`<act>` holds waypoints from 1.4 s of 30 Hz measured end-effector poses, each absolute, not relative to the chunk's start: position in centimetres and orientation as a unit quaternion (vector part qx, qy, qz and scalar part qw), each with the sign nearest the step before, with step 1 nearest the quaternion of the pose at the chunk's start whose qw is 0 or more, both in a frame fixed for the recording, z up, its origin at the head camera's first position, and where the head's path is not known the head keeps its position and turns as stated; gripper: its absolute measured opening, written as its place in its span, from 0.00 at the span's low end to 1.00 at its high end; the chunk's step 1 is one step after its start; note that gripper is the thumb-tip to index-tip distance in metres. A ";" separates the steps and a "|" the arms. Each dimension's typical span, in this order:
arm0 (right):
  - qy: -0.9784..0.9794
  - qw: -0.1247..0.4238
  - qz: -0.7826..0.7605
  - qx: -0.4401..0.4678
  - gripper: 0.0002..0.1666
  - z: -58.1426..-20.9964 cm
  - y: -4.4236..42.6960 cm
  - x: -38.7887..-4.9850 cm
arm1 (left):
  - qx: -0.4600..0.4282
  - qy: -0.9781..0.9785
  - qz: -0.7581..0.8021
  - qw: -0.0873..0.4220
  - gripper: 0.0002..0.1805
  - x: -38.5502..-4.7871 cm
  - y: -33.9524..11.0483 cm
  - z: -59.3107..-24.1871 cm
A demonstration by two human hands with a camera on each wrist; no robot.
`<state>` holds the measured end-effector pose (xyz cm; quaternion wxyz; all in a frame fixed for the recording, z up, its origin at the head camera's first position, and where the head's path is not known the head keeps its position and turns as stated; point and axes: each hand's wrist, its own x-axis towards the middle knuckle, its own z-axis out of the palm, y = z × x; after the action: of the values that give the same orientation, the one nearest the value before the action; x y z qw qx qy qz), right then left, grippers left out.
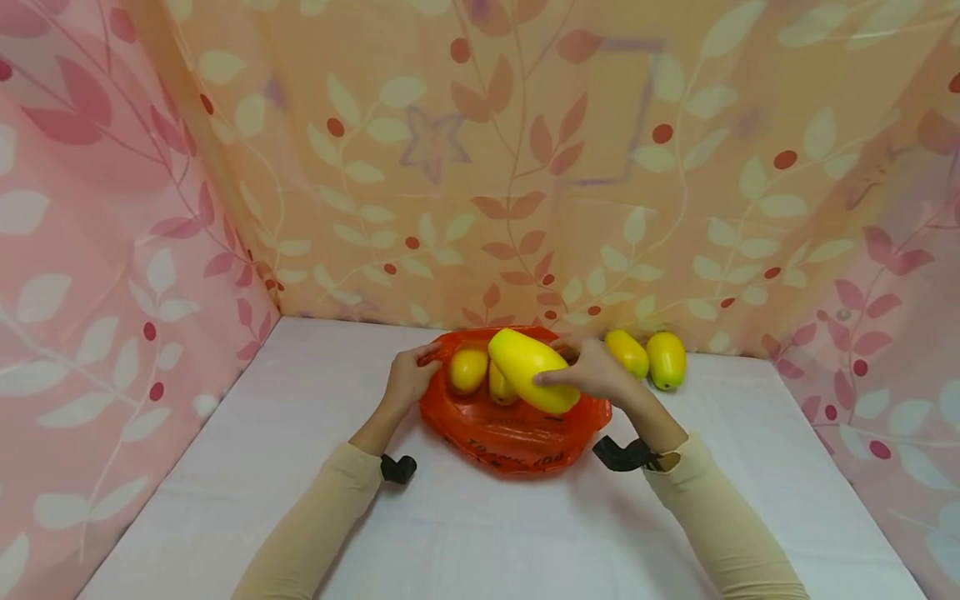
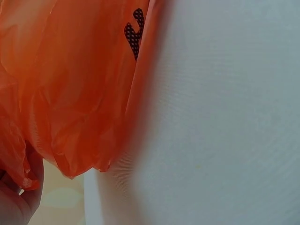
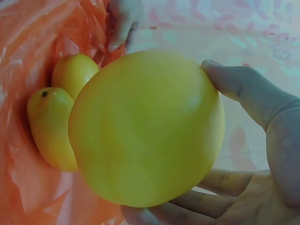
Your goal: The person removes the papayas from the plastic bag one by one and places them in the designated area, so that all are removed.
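A red plastic bag (image 1: 517,433) with dark printed letters lies spread with its mouth open on the white surface. Two yellow mango-like fruits, one rounded (image 1: 468,369) and one partly hidden (image 1: 501,387), lie inside it. My left hand (image 1: 406,382) grips the bag's left edge between thumb and fingers; its fingertips also show in the left wrist view. Over the bag's right part, my right hand (image 1: 596,371) holds a long yellow fruit (image 1: 528,367), shaped like a mango or papaya, tilted, thumb on one side and fingers under it (image 3: 145,131).
Two more yellow-green fruits, one leaning (image 1: 627,354) and one upright (image 1: 667,361), sit beyond my right wrist near the back edge. A leaf-patterned curtain (image 1: 420,208) hangs behind, with pink patterned cloth (image 1: 75,292) along the sides. Black wrist mounts (image 1: 622,454) stick out from my sleeves.
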<state>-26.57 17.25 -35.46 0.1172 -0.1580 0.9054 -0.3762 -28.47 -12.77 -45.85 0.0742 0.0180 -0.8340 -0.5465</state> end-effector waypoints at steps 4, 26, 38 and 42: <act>0.908 0.112 -0.373 -0.156 0.38 -35.1 17.8 -26.6 | 0.020 -0.835 -0.546 0.068 0.21 -28.5 -12.8 -46.0; 0.920 0.103 -0.369 -0.085 0.50 -33.0 22.0 -26.8 | 0.026 -0.828 -0.556 0.061 0.21 -28.5 -12.8 -46.1; 0.915 0.095 -0.387 -0.066 0.50 -33.2 23.5 -27.2 | 0.032 -0.827 -0.558 0.058 0.21 -28.6 -12.8 -46.1; 0.918 0.082 -0.382 -0.064 0.48 -33.1 24.1 -27.2 | 0.031 -0.827 -0.558 0.063 0.21 -28.4 -12.7 -46.1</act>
<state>-27.24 24.08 -33.06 0.0823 -0.0639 0.9184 -0.3816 -28.42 -12.75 -46.15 0.0627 0.0311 -0.8271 -0.5577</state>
